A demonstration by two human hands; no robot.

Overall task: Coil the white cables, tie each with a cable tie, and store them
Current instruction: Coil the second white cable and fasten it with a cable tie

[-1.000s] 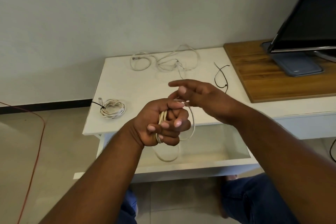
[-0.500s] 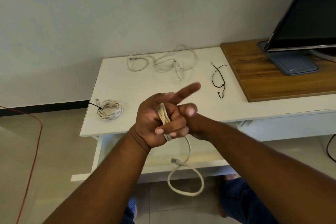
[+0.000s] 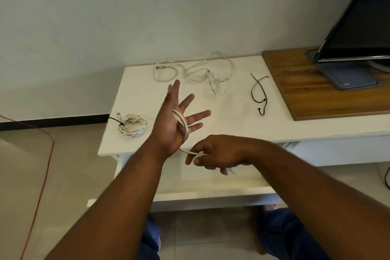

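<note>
free: tabletop [image 3: 221, 116] centre | obstacles: tied coil [image 3: 133, 126] left, loose cable [image 3: 208, 73] rear, ties [image 3: 252, 93] right

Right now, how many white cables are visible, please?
3: one white cable round the left hand, one tied white coil on the table's left, one loose white tangle behind, perhaps hiding more.

Illumination is soft, even and moderately bright, with no hard shadows. The wall [image 3: 126, 17] darkens gradually toward 8 o'clock. The white table [image 3: 232, 124] carries a faint sheen near centre, without clipping. The lower fingers [image 3: 223, 170] of the right hand [image 3: 213, 154] are motion-blurred. The white cable [image 3: 182, 122] shows low contrast against the tabletop. Wide-angle distortion tilts the monitor [image 3: 363, 17] at 2 o'clock.
</note>
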